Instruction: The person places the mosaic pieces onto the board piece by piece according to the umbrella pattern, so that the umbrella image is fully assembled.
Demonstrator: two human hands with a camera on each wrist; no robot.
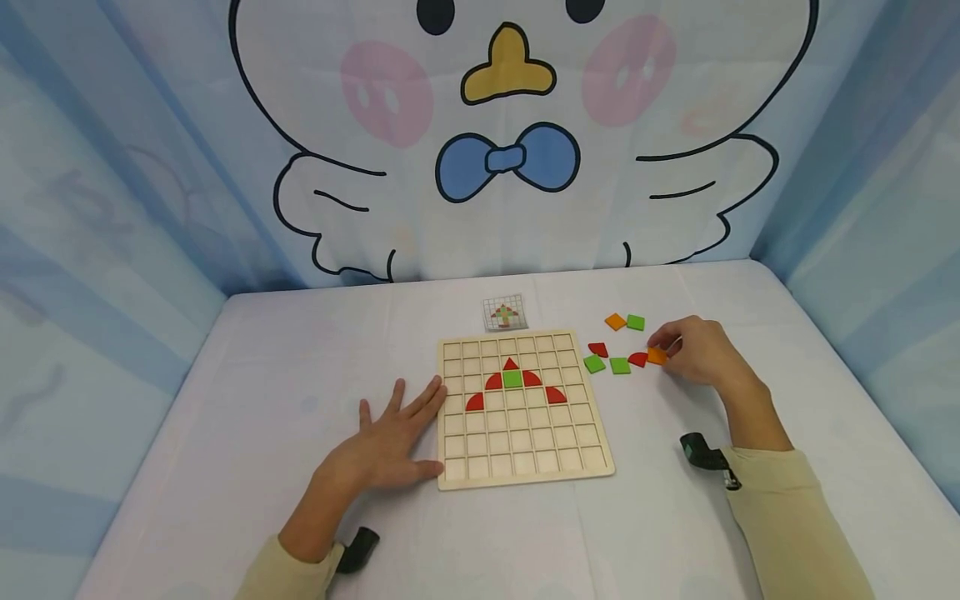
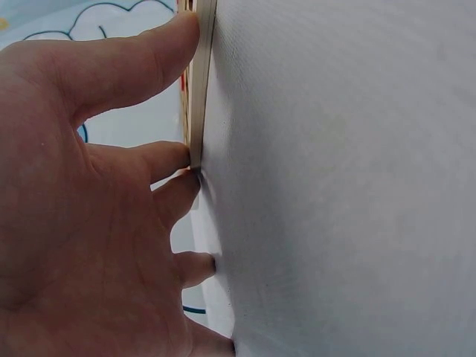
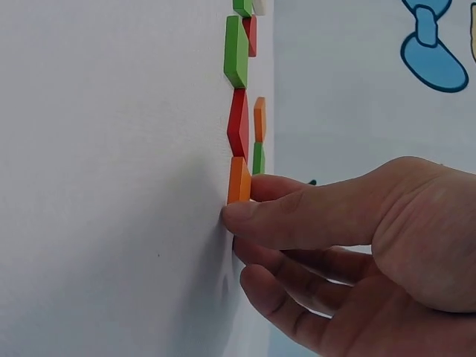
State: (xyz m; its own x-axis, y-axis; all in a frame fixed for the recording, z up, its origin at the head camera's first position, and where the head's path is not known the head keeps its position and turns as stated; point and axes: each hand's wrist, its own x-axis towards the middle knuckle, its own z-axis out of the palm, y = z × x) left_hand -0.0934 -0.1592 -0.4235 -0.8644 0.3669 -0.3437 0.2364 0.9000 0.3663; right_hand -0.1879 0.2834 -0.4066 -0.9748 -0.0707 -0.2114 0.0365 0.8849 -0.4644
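Note:
A wooden grid board lies on the table, with a green square tile, a red triangle tile and several red quarter-round tiles in its cells. My left hand is spread beside it, thumb and fingertips at the left edge; the left wrist view shows the thumb against the board's side. To the right of the board, my right hand pinches an orange square tile between thumb and fingers at the table surface. A red tile lies right beside that orange one.
Loose green tiles, a red tile and another orange tile lie between the board and my right hand. Behind the board is a small pattern card. A printed curtain stands at the table's back edge.

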